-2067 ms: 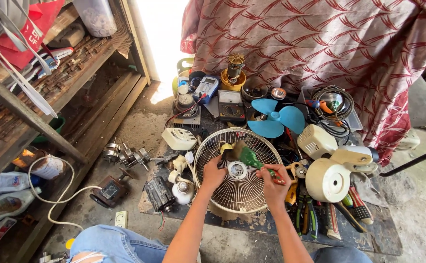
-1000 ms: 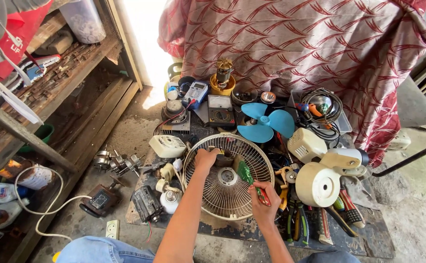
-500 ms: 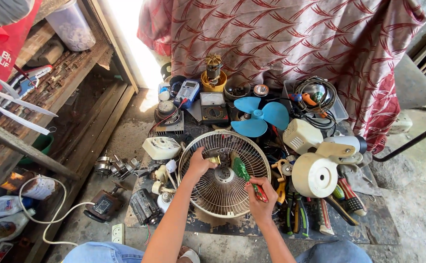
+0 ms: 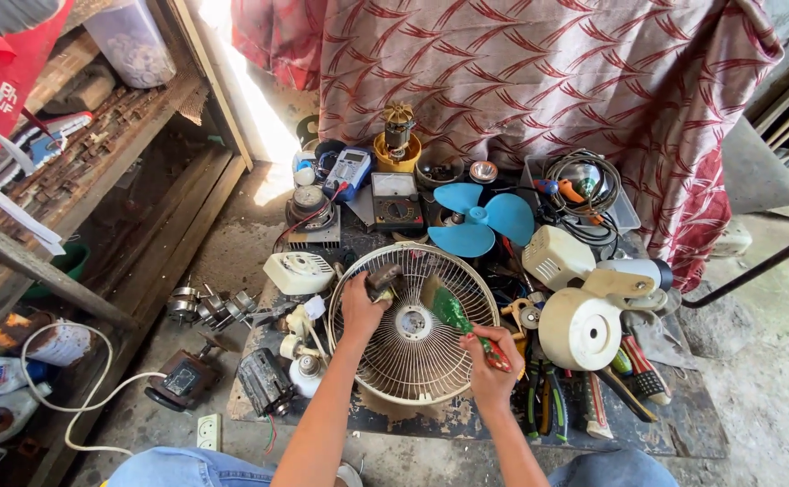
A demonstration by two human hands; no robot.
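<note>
On the dark mat spread over the floor, a round cream wire fan guard (image 4: pixel 412 335) lies flat. Among the hands, the left hand (image 4: pixel 363 311) grips its upper-left rim, seemingly to steady it. At the guard's right edge, the right hand (image 4: pixel 489 365) is closed around a red-handled tool with a green shaft (image 4: pixel 468 326), its tip angled in over the wires. Further right, a cream cylindrical motor housing (image 4: pixel 582 326) rests nearby.

One view only, from a camera on the person's head. It looks steeply down and forward over both forearms, from well above the floor. The left hand (image 4: pixel 361 311) and right hand (image 4: pixel 487 372) sit low in the middle; the fan guard (image 4: pixel 412 361) lies between them, a patterned cloth (image 4: pixel 539 81) beyond, wooden shelves (image 4: pixel 96 153) to the left.
</note>
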